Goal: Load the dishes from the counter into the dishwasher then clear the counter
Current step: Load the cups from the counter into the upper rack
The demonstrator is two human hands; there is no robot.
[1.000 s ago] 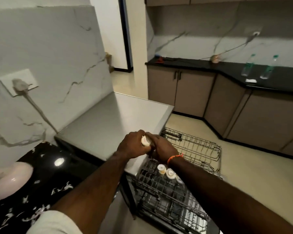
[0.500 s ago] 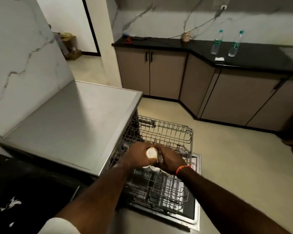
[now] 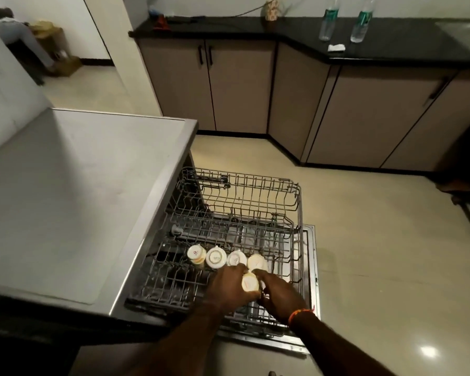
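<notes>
The dishwasher stands open with its wire racks (image 3: 296, 210) pulled out over the lowered door. Several cream cups (image 3: 216, 257) sit upside down in a row in the rack. My left hand (image 3: 227, 287) and my right hand (image 3: 278, 294) meet over the rack's front part, both wrapped around one more cream cup (image 3: 249, 283), held bottom up just in front of the row. An orange band circles my right wrist.
The steel dishwasher top (image 3: 73, 202) lies to the left. Brown cabinets under a black counter (image 3: 391, 47) run along the back with two plastic bottles (image 3: 328, 20) on it. Beige floor (image 3: 377, 240) spreads to the right. A doorway opens at the far left.
My view has tilted down toward the rack. Both hands have lowered the cup from above the dishwasher top into the rack, beside the row of cups.
</notes>
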